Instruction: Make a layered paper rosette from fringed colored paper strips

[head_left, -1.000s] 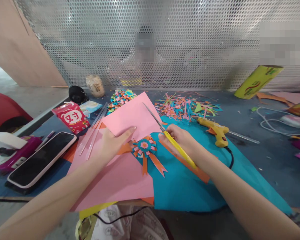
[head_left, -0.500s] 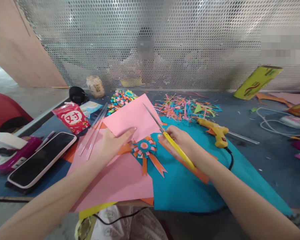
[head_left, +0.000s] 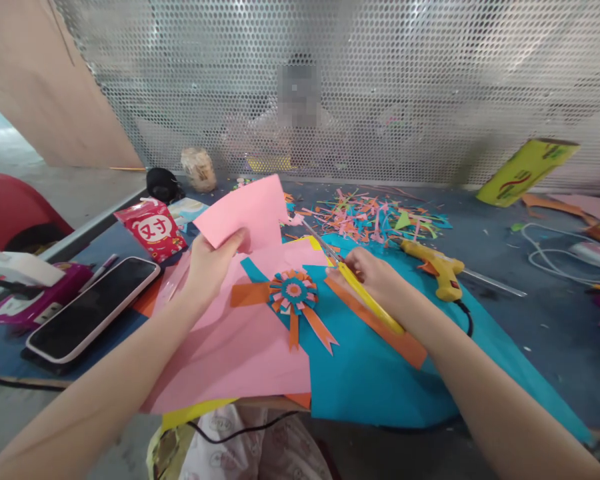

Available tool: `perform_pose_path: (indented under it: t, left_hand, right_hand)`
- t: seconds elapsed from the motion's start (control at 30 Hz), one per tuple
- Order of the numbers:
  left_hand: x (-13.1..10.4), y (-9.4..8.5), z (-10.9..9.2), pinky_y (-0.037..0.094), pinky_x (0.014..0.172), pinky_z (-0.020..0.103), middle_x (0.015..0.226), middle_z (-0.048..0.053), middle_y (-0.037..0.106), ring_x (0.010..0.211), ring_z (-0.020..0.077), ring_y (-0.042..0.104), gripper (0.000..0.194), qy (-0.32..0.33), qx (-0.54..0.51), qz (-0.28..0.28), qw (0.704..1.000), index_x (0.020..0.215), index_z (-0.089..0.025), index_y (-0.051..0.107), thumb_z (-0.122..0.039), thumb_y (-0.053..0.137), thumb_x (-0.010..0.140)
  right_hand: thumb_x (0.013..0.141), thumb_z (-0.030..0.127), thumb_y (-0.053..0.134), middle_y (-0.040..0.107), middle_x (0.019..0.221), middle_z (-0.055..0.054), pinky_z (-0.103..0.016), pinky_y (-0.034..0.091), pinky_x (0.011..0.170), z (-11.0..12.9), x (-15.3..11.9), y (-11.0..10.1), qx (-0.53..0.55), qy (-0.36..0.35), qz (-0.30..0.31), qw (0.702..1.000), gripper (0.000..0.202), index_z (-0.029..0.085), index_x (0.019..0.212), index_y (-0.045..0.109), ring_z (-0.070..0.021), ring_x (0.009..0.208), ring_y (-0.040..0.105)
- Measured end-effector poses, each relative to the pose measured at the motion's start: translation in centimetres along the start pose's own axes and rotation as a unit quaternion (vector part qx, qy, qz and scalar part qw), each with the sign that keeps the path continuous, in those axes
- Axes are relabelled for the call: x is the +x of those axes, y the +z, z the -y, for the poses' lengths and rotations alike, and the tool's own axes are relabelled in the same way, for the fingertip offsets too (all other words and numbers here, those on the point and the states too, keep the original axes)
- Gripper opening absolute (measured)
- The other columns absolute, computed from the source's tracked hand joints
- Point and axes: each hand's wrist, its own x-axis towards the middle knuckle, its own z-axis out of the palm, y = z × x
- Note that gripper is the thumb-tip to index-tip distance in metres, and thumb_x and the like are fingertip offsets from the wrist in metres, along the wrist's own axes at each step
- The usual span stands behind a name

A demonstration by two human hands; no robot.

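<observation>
My left hand pinches a piece of pink paper by its lower edge, holding it up above the table. In my right hand is a pair of yellow-handled scissors, the blades pointing up and left, apart from the pink paper. Between my hands a paper rosette in orange, blue and pink, with orange tails, lies over a large pink sheet and a large blue sheet. An orange paper strip lies under the scissors and right hand.
A yellow glue gun lies at the right, its cord trailing down. Paper scraps are heaped at the back. To the left are a phone, a red packet and a purple power strip. A yellow tube leans against the perforated metal panel.
The pink paper and my left hand have moved left, away from the scissors. The sheet now bends, and more of the rosette and its orange strip shows. The whole view has shifted slightly.
</observation>
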Motion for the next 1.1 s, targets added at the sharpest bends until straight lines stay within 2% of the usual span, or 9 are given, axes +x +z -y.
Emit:
perform_pose_path:
  t: [0.17,0.27,0.4,0.53,0.63,0.8,0.93,1.1]
  left_hand:
    - [0.9,-0.6,-0.1,0.049,0.060,0.027,0.078,0.001,0.067,0.072,0.0180,0.062,0.025,0.005,-0.079,-0.057,0.995,0.078,-0.020,0.064,-0.028,0.075,0.058]
    - [1.0,-0.7,-0.4,0.050,0.061,0.027,0.080,0.001,0.067,0.072,0.0169,0.062,0.029,0.012,-0.100,-0.066,0.993,0.080,-0.019,0.065,-0.027,0.078,0.056]
    - [1.0,-0.7,-0.5,0.051,0.069,0.028,0.083,0.002,0.067,0.074,0.0157,0.062,0.029,-0.004,-0.128,-0.037,0.991,0.077,-0.017,0.067,-0.026,0.081,0.053]
    - [1.0,-0.6,-0.5,0.049,0.062,0.024,0.081,0.002,0.067,0.073,0.0142,0.061,0.031,-0.035,-0.169,-0.013,0.985,0.076,-0.016,0.066,-0.026,0.082,0.051]
    - [1.0,-0.6,-0.5,0.048,0.059,0.023,0.082,0.002,0.066,0.073,0.0143,0.061,0.032,-0.028,-0.181,-0.001,0.983,0.077,-0.017,0.065,-0.028,0.082,0.052]
    - [0.9,-0.5,-0.6,0.046,0.052,0.023,0.074,0.001,0.064,0.062,0.0127,0.058,0.029,-0.005,-0.170,0.027,0.985,0.076,-0.018,0.063,-0.033,0.079,0.057]
    - [0.5,-0.4,-0.7,0.043,0.043,0.020,0.061,-0.003,0.059,0.049,0.0085,0.051,0.023,0.008,-0.177,0.026,0.984,0.068,-0.017,0.061,-0.028,0.079,0.058]
    - [0.2,-0.2,-0.8,0.052,0.046,0.022,0.066,-0.001,0.063,0.054,0.0102,0.057,0.022,-0.032,-0.210,0.004,0.977,0.071,-0.015,0.065,-0.021,0.079,0.056]
  right_hand:
    - [0.072,0.070,0.047,0.044,0.059,0.003,-0.028,0.030,0.052,-0.4,0.2,-0.1,-0.020,-0.015,-0.008,1.000,0.047,0.025,0.069,0.034,-0.0126,0.053,0.039]
    - [0.069,0.072,0.050,0.045,0.060,0.004,-0.028,0.031,0.052,-0.1,0.2,-0.3,0.010,-0.015,0.013,1.000,0.049,0.025,0.071,0.035,-0.0129,0.054,0.041]
    - [0.066,0.073,0.051,0.050,0.066,0.002,-0.030,0.035,0.053,0.2,0.1,-0.6,0.027,-0.009,0.055,0.998,0.051,0.024,0.076,0.038,-0.0142,0.058,0.043]
    - [0.068,0.072,0.051,0.047,0.065,0.002,-0.029,0.034,0.052,0.5,0.1,-0.8,0.017,-0.017,0.044,0.999,0.050,0.024,0.074,0.038,-0.0145,0.057,0.044]
    - [0.067,0.071,0.053,0.044,0.062,0.003,-0.029,0.034,0.051,0.7,0.1,-1.0,0.002,-0.008,0.030,1.000,0.050,0.025,0.070,0.035,-0.0135,0.055,0.041]
    - [0.071,0.063,0.055,0.047,0.061,0.002,-0.027,0.033,0.050,1.1,-0.1,-1.2,-0.013,-0.024,0.047,0.999,0.042,0.024,0.071,0.037,-0.0135,0.055,0.043]
    - [0.072,0.058,0.055,0.047,0.062,0.002,-0.026,0.032,0.049,1.2,-0.3,-1.1,-0.008,-0.030,0.048,0.998,0.038,0.024,0.071,0.037,-0.0131,0.055,0.043]
    - [0.068,0.069,0.052,0.042,0.057,0.004,-0.027,0.030,0.048,0.5,0.0,-0.7,0.018,-0.016,0.016,1.000,0.047,0.025,0.070,0.036,-0.0122,0.052,0.038]
